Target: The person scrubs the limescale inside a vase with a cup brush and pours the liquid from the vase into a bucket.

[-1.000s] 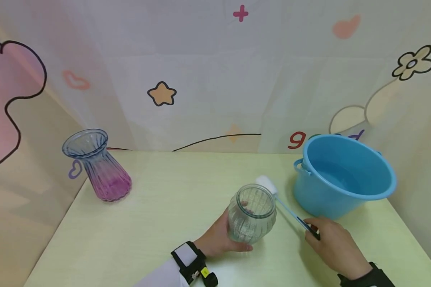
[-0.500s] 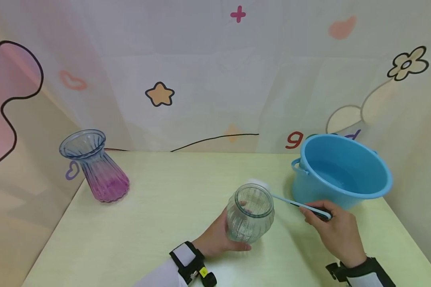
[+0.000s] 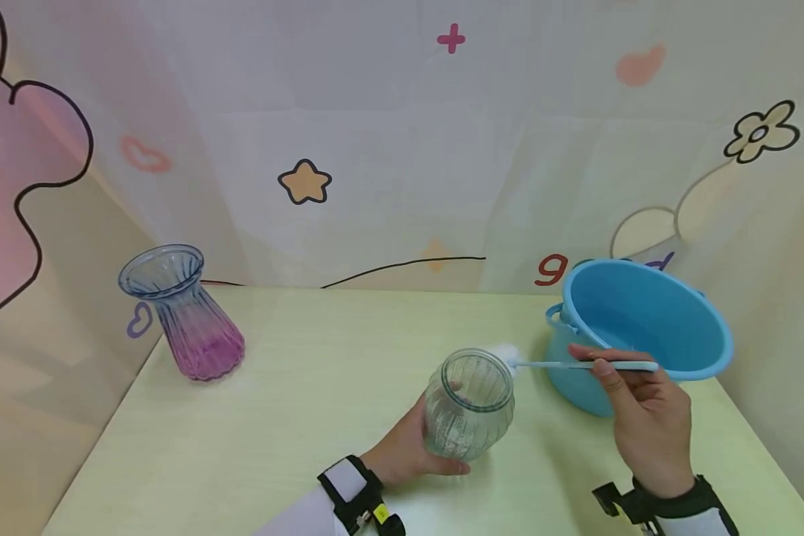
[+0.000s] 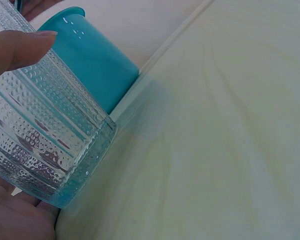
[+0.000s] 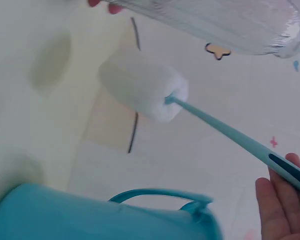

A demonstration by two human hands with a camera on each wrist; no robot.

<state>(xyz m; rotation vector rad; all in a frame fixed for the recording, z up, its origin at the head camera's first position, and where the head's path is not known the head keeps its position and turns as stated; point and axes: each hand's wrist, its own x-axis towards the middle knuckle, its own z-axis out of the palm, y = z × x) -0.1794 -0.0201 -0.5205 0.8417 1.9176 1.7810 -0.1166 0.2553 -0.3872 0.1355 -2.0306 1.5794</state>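
Note:
My left hand holds a clear ribbed glass jar with its open mouth up, the body tilted. In the left wrist view my thumb lies along the jar's bumpy side, with fingers beneath it. My right hand pinches the blue handle of a sponge bottle brush, which lies nearly level and points at the jar. Its white sponge head is beyond the jar's rim, partly hidden behind it in the head view. The right wrist view shows the sponge outside the jar, beside its glass wall.
A blue bucket stands at the table's back right, just behind my right hand. A blue-to-pink glass vase stands at the back left. A printed cloth backdrop rises behind the pale table.
My right hand has moved up and toward the bucket, turning the brush from a slant to nearly level. My left hand and the jar stay about where they were.

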